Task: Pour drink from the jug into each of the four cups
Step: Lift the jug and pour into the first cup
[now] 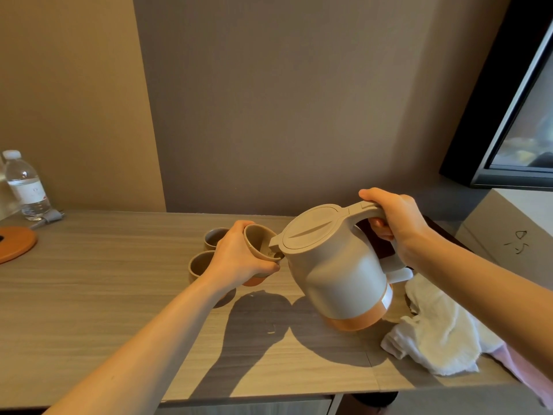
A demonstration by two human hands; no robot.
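A grey jug (pixel 335 271) with an orange base hangs tilted to the left above the wooden table (pixel 89 310). My right hand (pixel 395 223) grips its handle. Its spout reaches into the mouth of a grey cup (pixel 259 241) with an orange bottom, which my left hand (pixel 239 259) holds tilted toward the jug, off the table. Two more cups stand behind my left hand: one at the back (pixel 213 236), one nearer (pixel 200 265). My left wrist partly hides a dark shape below them; I cannot tell whether it is a cup.
A water bottle (pixel 25 184) and an orange round pad (pixel 15 242) sit at the far left. A crumpled white cloth (pixel 434 333) lies right of the jug. A dark tray (pixel 386 250) lies behind the jug, a box (pixel 508 235) at right, a screen (pixel 520 115) above.
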